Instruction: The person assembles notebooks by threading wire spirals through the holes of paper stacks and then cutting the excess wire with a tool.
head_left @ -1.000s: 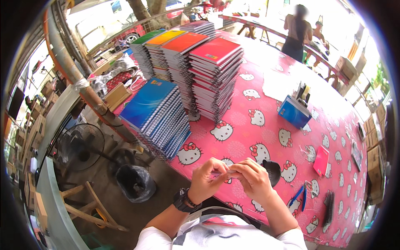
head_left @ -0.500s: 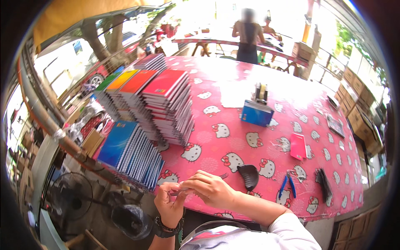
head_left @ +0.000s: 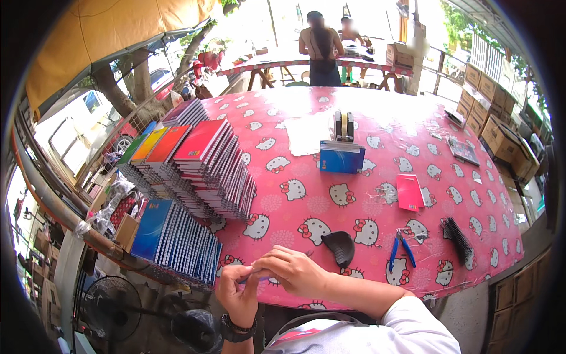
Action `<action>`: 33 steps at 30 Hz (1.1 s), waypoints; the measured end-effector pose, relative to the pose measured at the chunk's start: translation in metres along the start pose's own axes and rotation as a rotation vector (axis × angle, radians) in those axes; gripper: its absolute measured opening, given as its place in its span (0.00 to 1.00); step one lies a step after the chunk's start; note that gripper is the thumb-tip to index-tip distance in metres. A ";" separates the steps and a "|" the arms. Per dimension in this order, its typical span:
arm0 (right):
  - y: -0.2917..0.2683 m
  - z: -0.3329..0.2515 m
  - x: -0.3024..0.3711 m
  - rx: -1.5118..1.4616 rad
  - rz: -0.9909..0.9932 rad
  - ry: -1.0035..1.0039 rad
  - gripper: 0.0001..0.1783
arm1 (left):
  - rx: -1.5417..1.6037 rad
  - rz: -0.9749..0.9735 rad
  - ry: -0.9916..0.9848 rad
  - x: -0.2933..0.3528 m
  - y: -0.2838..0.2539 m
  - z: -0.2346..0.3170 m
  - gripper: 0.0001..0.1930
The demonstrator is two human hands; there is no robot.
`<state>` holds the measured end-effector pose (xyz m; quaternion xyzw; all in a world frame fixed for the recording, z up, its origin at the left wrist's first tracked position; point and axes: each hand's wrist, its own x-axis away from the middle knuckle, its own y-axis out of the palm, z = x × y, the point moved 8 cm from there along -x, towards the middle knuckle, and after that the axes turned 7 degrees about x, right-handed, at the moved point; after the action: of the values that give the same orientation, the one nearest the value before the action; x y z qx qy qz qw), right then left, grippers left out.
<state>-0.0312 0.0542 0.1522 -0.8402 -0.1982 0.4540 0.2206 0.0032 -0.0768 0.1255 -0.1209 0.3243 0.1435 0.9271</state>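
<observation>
Over the table's near edge, my left hand (head_left: 237, 290) and my right hand (head_left: 293, 271) meet with their fingertips pinched together. A thin, dark bluish thing shows between the fingers, mostly hidden and too small to name. Left of my hands lies a long stack of blue spiral notebooks (head_left: 168, 239). A black curved piece (head_left: 339, 248) rests on the table beyond my right hand. Farther right are blue-handled cutting pliers (head_left: 402, 250), jaws pointing away, and a bundle of black binding coils (head_left: 456, 241).
Tall stacks of red notebooks (head_left: 199, 140) and other colours stand at the left of the pink table (head_left: 306, 206). A blue notebook (head_left: 342, 158) stands by a tape dispenser (head_left: 344, 126). A red-pink booklet (head_left: 409, 192) lies right. Below left is a fan (head_left: 112, 307); two people are beyond.
The whole view has shifted, so the table's things sit farther left in the picture. My hands stay pinched together at nearly the same place, with the thin thing showing slightly more.
</observation>
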 end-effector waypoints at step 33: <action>0.095 0.031 -0.168 -0.089 0.439 -0.184 0.21 | -0.470 0.558 0.215 -0.092 -0.205 -0.055 0.18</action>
<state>-0.1303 -0.1083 0.1980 -0.8272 -0.0501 0.5564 0.0605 -0.0262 -0.3021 0.1691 -0.2517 0.3987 0.4475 0.7599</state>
